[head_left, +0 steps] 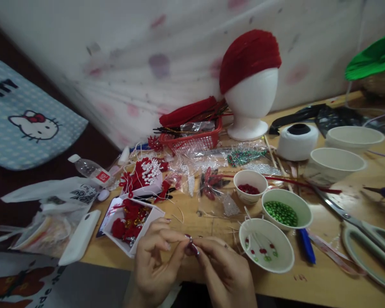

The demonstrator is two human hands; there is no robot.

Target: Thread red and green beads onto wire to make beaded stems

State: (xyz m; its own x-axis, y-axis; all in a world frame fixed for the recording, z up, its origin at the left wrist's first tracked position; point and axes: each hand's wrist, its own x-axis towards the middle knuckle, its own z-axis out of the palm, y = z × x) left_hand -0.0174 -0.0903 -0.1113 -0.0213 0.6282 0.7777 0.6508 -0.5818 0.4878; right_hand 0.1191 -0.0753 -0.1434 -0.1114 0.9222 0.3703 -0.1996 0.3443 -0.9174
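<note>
My left hand [157, 261] and my right hand [227, 267] meet fingertip to fingertip at the front edge of the table. Both are closed in a pinch, and whatever is between the fingers is too small and covered to make out. Just right of my right hand, a white paper bowl [287, 261] holds white threads with a few red and green beads. Behind it stand a bowl [304, 214] of green beads [280, 213] and a smaller bowl [248, 198] of dark red beads [247, 188]. Left of my left hand is a white box [153, 216] with red pom-poms and gold trim.
Large scissors [359, 222] and a blue pen [307, 248] lie at the right. Behind are a thread cone [297, 143], more bowls [336, 164], a white head form [253, 94] in a red cap and a red basket [195, 141]. A bottle [91, 169] leans at the left.
</note>
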